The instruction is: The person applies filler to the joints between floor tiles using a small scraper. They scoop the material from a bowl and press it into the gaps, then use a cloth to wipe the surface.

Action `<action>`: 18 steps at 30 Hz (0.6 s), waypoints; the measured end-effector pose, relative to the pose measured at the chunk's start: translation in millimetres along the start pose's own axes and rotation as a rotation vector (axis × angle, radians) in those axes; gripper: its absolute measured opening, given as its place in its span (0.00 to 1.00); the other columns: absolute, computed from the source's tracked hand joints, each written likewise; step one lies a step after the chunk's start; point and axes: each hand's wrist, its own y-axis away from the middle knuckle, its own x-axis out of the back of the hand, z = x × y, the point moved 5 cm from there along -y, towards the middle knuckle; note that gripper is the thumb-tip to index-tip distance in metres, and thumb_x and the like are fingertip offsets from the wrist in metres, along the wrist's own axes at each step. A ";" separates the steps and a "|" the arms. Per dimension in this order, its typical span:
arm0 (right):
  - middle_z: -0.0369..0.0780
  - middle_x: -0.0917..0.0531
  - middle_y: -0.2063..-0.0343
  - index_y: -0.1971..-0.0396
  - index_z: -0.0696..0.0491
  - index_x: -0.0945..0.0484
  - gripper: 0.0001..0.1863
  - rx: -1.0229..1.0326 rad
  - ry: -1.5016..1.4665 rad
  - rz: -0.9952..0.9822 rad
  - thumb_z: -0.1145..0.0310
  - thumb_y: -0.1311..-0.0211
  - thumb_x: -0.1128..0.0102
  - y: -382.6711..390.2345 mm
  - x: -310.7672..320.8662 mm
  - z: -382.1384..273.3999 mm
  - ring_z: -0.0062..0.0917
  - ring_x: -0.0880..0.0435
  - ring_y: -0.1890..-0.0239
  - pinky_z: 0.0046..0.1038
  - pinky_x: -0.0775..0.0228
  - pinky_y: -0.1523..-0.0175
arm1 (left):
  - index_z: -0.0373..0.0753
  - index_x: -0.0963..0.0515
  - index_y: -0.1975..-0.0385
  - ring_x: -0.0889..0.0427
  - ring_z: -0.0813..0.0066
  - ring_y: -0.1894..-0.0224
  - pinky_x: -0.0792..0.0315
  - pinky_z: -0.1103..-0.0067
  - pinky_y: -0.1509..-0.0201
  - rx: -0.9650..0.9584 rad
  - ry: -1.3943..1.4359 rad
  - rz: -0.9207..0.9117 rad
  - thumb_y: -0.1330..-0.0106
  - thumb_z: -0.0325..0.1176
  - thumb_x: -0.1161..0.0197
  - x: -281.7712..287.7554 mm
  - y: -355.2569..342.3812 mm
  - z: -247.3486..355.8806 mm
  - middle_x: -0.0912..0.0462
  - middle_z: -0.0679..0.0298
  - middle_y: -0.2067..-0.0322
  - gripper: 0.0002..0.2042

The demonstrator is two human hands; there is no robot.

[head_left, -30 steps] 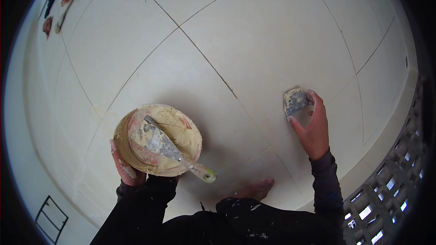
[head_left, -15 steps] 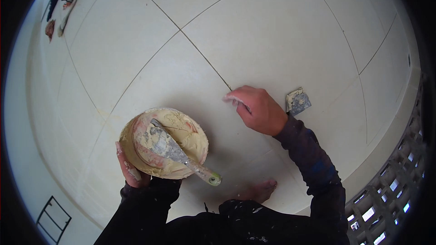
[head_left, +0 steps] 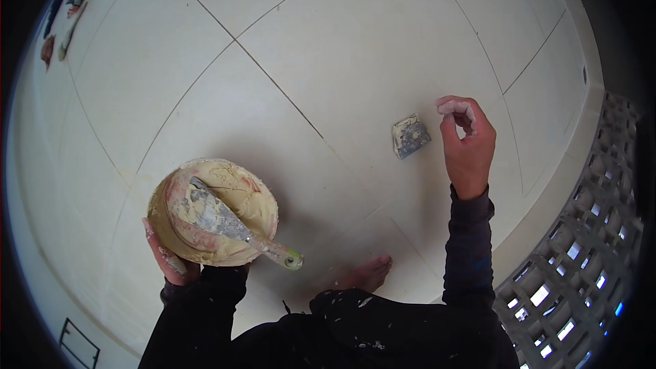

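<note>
At the lower left, my left hand (head_left: 170, 257) grips the side of a round tub (head_left: 270, 232) with cream-coloured paste smeared over its inside. Across the tub lies a putty knife (head_left: 232, 225), its smeared grey blade inside and its handle end sticking out past the right rim. My right hand (head_left: 470, 138) is raised at the right with fingers curled round toward the thumb in a ring. Nothing shows in it, and its fingertips look whitish with dust. Left of it, apart from the hand, a small square scraper blade (head_left: 412, 137) coated with paste lies on the floor.
Large pale tiles (head_left: 307, 48) with dark joints make up the floor. A bare foot (head_left: 372, 273) stands below the middle. Along the right edge runs a grey lattice-block wall (head_left: 567, 266). Several tools (head_left: 72, 24) lie at the far left by the wall.
My right hand has moved right and slightly up, from the end of the dark tile joint to the far side of the scraper blade; its fingers have curled. The view has shifted; tub and left hand stay together.
</note>
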 end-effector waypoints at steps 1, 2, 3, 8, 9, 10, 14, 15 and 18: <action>0.44 0.13 0.62 0.59 0.61 0.22 0.08 -0.002 0.011 0.003 0.80 0.37 0.42 9.5 17.0 4.2 0.34 0.14 0.62 0.30 0.24 0.52 | 0.39 0.35 0.33 0.28 0.66 0.35 0.34 0.67 0.30 0.007 0.005 -0.006 0.19 0.55 0.64 1.1 4.1 -1.4 0.28 0.58 0.37 0.28; 0.45 0.14 0.60 0.57 0.60 0.22 0.10 -0.086 0.173 -0.076 0.79 0.37 0.40 19.8 27.8 9.7 0.34 0.14 0.60 0.31 0.24 0.51 | 0.38 0.35 0.32 0.28 0.65 0.34 0.35 0.66 0.29 0.032 0.031 -0.002 0.20 0.57 0.63 4.9 8.4 -3.0 0.28 0.57 0.36 0.30; 0.45 0.14 0.58 0.54 0.59 0.23 0.12 -0.170 0.332 -0.155 0.79 0.38 0.39 32.8 33.4 14.1 0.34 0.15 0.58 0.31 0.24 0.50 | 0.37 0.35 0.32 0.29 0.64 0.34 0.36 0.66 0.28 0.056 0.055 0.003 0.20 0.58 0.62 9.2 15.0 -4.7 0.29 0.56 0.35 0.32; 0.38 0.25 0.38 0.47 0.51 0.21 0.28 0.444 0.741 -0.423 0.80 0.54 0.31 66.0 17.8 -15.8 0.39 0.28 0.37 0.40 0.31 0.37 | 0.38 0.35 0.32 0.28 0.65 0.35 0.35 0.67 0.29 0.074 0.058 0.000 0.20 0.57 0.63 8.5 38.9 -3.3 0.28 0.57 0.36 0.30; 0.38 0.25 0.38 0.47 0.51 0.21 0.28 0.446 0.737 -0.422 0.80 0.54 0.31 62.1 15.8 -18.0 0.39 0.28 0.37 0.40 0.31 0.37 | 0.38 0.35 0.33 0.27 0.66 0.36 0.34 0.67 0.30 0.084 0.053 0.018 0.19 0.55 0.64 11.1 39.8 -0.9 0.27 0.58 0.37 0.29; 0.38 0.24 0.38 0.47 0.51 0.21 0.28 0.482 0.708 -0.487 0.80 0.53 0.32 60.2 9.6 -20.5 0.38 0.27 0.38 0.40 0.31 0.37 | 0.38 0.35 0.33 0.27 0.66 0.36 0.34 0.67 0.30 0.081 0.050 0.021 0.19 0.55 0.64 15.8 40.7 2.0 0.27 0.58 0.37 0.29; 0.37 0.21 0.41 0.46 0.52 0.21 0.26 0.587 0.670 -0.610 0.78 0.48 0.32 52.7 -9.9 -28.1 0.37 0.26 0.39 0.39 0.31 0.38 | 0.37 0.35 0.33 0.27 0.65 0.36 0.34 0.67 0.31 0.084 0.082 0.019 0.19 0.55 0.64 32.6 36.4 8.6 0.27 0.56 0.37 0.30; 0.37 0.21 0.41 0.46 0.52 0.21 0.26 0.588 0.671 -0.615 0.78 0.48 0.32 52.6 -12.4 -28.8 0.37 0.26 0.39 0.39 0.31 0.38 | 0.37 0.34 0.33 0.27 0.65 0.36 0.34 0.67 0.31 0.093 0.096 0.015 0.19 0.55 0.63 35.9 34.2 10.1 0.27 0.56 0.37 0.30; 0.40 0.18 0.45 0.46 0.55 0.21 0.20 0.515 0.492 -0.600 0.73 0.39 0.35 51.3 -20.9 -36.2 0.38 0.26 0.41 0.37 0.31 0.39 | 0.36 0.33 0.33 0.26 0.64 0.37 0.34 0.67 0.31 0.072 0.096 0.030 0.20 0.56 0.61 47.9 28.9 21.7 0.26 0.56 0.37 0.30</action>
